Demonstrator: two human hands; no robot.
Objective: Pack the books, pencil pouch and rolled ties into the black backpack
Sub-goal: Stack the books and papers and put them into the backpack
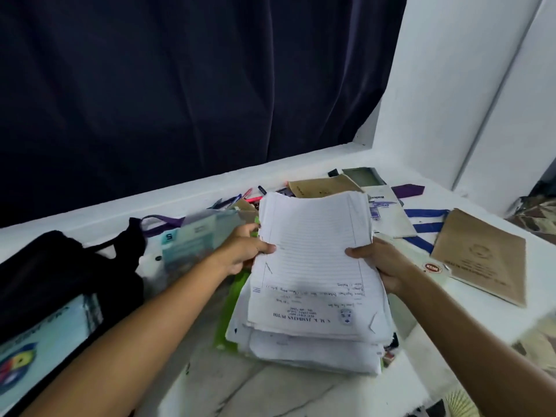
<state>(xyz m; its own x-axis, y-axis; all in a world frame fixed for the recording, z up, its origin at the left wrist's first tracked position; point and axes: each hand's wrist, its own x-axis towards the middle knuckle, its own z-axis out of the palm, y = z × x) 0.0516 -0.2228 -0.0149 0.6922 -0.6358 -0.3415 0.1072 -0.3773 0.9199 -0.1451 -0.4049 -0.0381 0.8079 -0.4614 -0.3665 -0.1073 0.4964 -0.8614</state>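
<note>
**Both hands lift a stack of lined papers beside the backpack**

The left hand [240,251] grips the left edge of the paper stack [313,266], thumb on top and fingers curled beneath; the right hand [379,263] pinches the right edge the same way. The stack's far end is tilted up, while its near end rests on more loose sheets and a green folder [228,311].

The black backpack [45,281] lies at the left, mouth open, with a printed book [39,341] already inside. This looks like the book-packing step: the next move probably calls for carrying the stack leftward and sliding it in flat, keeping the loose sheets squared.

Farther out on the white table [301,395] lie a brown notebook [481,254], a purple tie [409,190], a blue-striped tie [427,227] and scattered pens [249,195]. Behind hangs a dark curtain [180,85] beside a white wall [451,70].
</note>
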